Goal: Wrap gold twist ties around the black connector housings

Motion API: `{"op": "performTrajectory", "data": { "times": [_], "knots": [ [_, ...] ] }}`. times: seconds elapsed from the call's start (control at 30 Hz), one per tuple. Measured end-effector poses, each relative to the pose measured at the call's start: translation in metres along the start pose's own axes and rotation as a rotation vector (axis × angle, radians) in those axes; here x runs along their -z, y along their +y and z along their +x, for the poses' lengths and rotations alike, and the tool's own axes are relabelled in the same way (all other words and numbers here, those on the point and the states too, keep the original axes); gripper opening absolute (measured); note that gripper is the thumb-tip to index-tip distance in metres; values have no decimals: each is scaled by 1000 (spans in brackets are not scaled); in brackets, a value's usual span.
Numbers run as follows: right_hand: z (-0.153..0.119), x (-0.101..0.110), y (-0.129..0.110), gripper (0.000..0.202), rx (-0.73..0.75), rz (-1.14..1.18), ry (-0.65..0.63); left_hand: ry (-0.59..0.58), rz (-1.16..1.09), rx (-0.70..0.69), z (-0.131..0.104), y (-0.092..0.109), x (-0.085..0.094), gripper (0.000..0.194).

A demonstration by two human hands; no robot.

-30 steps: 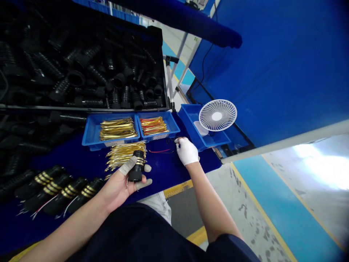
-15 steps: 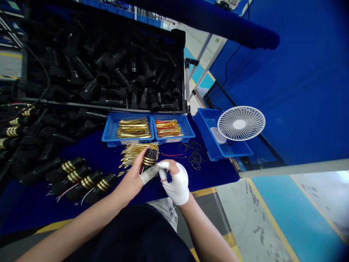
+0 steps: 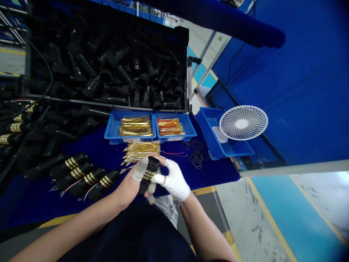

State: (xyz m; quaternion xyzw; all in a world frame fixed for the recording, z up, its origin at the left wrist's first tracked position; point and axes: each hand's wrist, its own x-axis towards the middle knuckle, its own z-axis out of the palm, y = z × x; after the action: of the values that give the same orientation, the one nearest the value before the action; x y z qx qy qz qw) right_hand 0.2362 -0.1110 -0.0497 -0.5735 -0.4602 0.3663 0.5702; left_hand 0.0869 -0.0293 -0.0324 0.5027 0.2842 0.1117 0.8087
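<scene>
A black ribbed cylindrical part with gold rings [image 3: 149,174] is held between my hands over the front of the blue-covered table. My left hand [image 3: 136,178] wraps it from the left, a grey cover on the thumb. On its right side, my right hand [image 3: 171,179], in a white glove with bare fingertips, has its thumb and fingers closed on the part. Just beyond lies a pile of gold strips [image 3: 141,151]. Similar ringed black parts [image 3: 89,177] with loose wires rest in a row to the left.
A large black crate [image 3: 109,105] of black ribbed parts stands behind. Blue trays hold gold strips [image 3: 136,127] and red-and-gold strips [image 3: 170,127]. Black rings [image 3: 196,158] lie on the table at right, near a white fan [image 3: 242,123] over another blue tray [image 3: 211,145].
The part has been turned in my hands, its dark open end now facing up. My left thumb moved up over it, and my right fingers closed around its side.
</scene>
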Motion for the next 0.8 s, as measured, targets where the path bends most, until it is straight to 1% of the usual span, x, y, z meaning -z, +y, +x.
{"op": "performTrajectory", "data": {
  "times": [0.03,0.07,0.1,0.13,0.17,0.23,0.3,0.37,0.4,0.47,0.53,0.6,0.63,0.67,0.7,0.73,0.8],
  "knots": [
    [1,-1,0,39,-21,43,-29,-60,-117,105,0,-2,0,73],
    [2,-2,0,38,-43,76,-50,-108,-207,182,0,-5,0,75],
    [3,-3,-1,37,-60,95,-65,-137,-263,228,0,-7,2,76],
    [2,-6,-2,36,-68,96,-70,-140,-288,244,0,-8,3,75],
    [1,-10,-3,34,-71,83,-68,-116,-288,237,-1,-9,4,73],
    [-3,-20,-7,31,-68,29,-24,-31,-213,178,-3,-11,7,70],
    [-8,-33,-12,35,-60,-41,38,60,-88,54,-9,-12,9,69],
    [-13,-43,-17,44,-39,-113,48,101,21,-65,-18,-13,14,70],
    [-15,-45,-18,48,-23,-148,20,106,68,-104,-24,-14,18,70],
    [-17,-43,-20,54,24,-215,-64,139,193,-174,-38,-18,30,68],
    [-16,-35,-18,53,73,-292,-98,194,423,-283,-52,-24,46,65],
    [-12,-26,-13,46,123,-384,-58,238,754,-398,-62,-32,62,58],
    [-10,-24,-10,43,148,-430,-50,246,925,-431,-66,-36,70,54],
    [-8,-23,-7,42,170,-475,-73,251,1078,-444,-68,-40,76,51],
    [-6,-26,-4,44,192,-516,-127,265,1196,-446,-70,-42,81,50],
    [-4,-30,-1,49,209,-559,-204,284,1268,-443,-73,-44,85,51],
    [-1,-44,3,67,216,-667,-367,339,1291,-435,-82,-44,93,57]
  ]
}}
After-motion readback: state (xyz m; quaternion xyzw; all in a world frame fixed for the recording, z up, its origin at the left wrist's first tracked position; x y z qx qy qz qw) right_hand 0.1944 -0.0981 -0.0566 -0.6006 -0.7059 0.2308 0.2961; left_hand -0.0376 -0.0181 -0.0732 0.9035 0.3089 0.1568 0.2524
